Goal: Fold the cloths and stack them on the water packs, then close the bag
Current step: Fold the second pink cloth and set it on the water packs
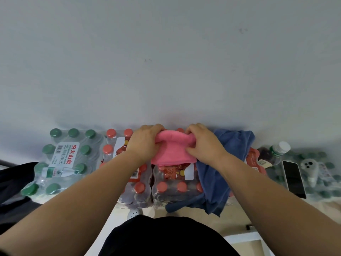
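A pink cloth (172,151) lies folded on the red-capped water packs (166,185) against the wall. My left hand (144,143) grips its left edge and my right hand (202,145) grips its right edge, fingers curled over the far side. A blue cloth (217,174) lies crumpled to the right, draped over the packs and hanging down their front. A green-capped water pack (60,161) stands at the left. A dark bag (13,182) shows at the left edge, mostly out of view.
A phone (293,178) and a small white device (310,169) lie on another green-capped pack at the right. A single white-capped bottle (278,150) stands there. A white wall rises right behind the packs. A white slipper (134,213) sits on the floor below.
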